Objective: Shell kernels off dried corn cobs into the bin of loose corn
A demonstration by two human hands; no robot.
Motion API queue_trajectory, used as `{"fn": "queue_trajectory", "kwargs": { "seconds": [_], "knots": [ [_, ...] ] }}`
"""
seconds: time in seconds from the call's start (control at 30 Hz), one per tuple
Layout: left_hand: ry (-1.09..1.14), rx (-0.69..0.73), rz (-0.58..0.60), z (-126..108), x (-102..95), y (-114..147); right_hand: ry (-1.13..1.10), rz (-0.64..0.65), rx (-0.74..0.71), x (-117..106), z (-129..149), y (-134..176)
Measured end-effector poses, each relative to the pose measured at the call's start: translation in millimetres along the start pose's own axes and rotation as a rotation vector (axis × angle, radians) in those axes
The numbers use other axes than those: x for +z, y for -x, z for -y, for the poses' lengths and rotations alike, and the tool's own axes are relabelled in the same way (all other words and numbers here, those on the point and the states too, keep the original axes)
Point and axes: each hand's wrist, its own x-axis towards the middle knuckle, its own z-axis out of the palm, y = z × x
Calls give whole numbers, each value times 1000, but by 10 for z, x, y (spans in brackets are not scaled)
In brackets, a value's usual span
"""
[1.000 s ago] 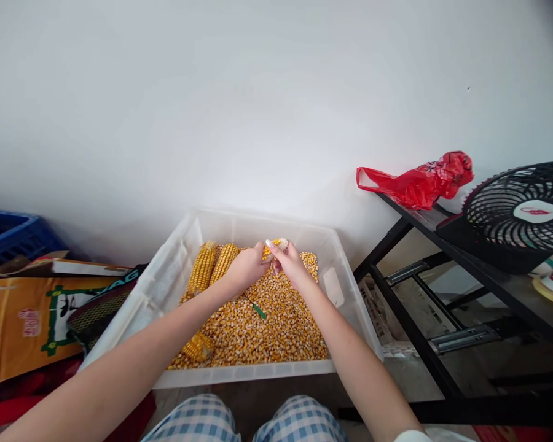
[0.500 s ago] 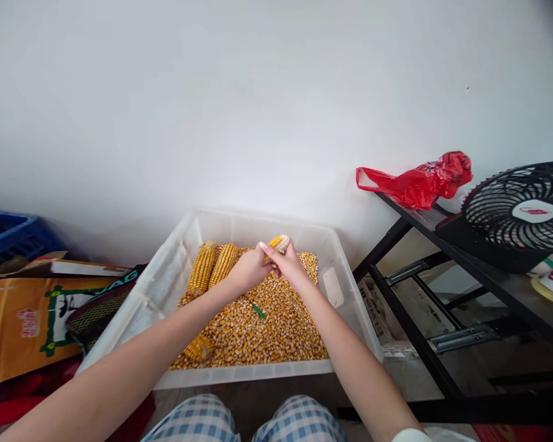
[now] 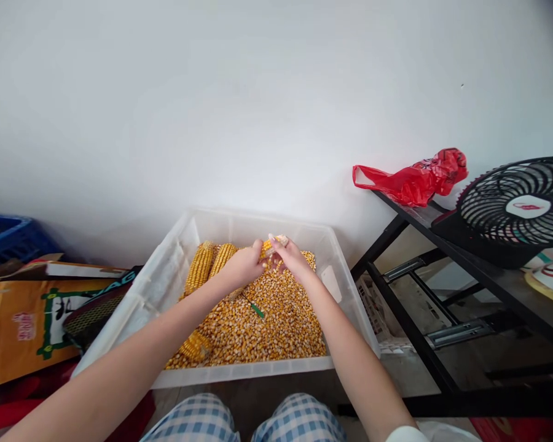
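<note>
Both my hands hold one partly stripped corn cob [image 3: 273,244] over a clear plastic tub [image 3: 166,276]. My left hand [image 3: 243,266] grips its near end and my right hand [image 3: 294,259] wraps the far end; most of the cob is hidden by fingers. The tub holds a bed of loose yellow kernels [image 3: 262,325]. Two whole cobs [image 3: 209,264] lie at its back left and another cob [image 3: 196,345] at the front left. A small green-handled tool [image 3: 257,309] lies on the kernels below my hands.
A black metal table [image 3: 479,270] stands to the right with a red plastic bag [image 3: 412,179] and a black fan [image 3: 518,212] on it. On the left are a cardboard box [image 3: 23,319] and a blue crate [image 3: 4,236]. A white wall is behind.
My hands have shifted slightly on the cob, covering more of it. The view has drifted a little to the right.
</note>
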Motion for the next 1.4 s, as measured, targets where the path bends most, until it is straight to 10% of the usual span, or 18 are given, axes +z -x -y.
{"fn": "queue_trajectory", "kwargs": {
  "seconds": [0.1, 0.4, 0.6, 0.87, 1.1, 1.4],
  "knots": [
    [28, 35, 25, 4, 24, -4, 1, -101, -7, 40, -57, -37],
    [660, 197, 235, 35, -130, -38, -54, 152, -64, -62, 3, 20],
    [280, 28, 27, 61, 0, -40, -31, 25, 9, -2, 1, 7],
    [506, 237, 157, 26, -135, -25, -62, 152, -21, -55, 5, 24],
    [44, 27, 25, 74, 14, -11, -18, -4, 26, 13, -61, -22],
    [327, 120, 60, 83, -73, -46, -134, 211, -17, -102, 31, 25]
  ]
}}
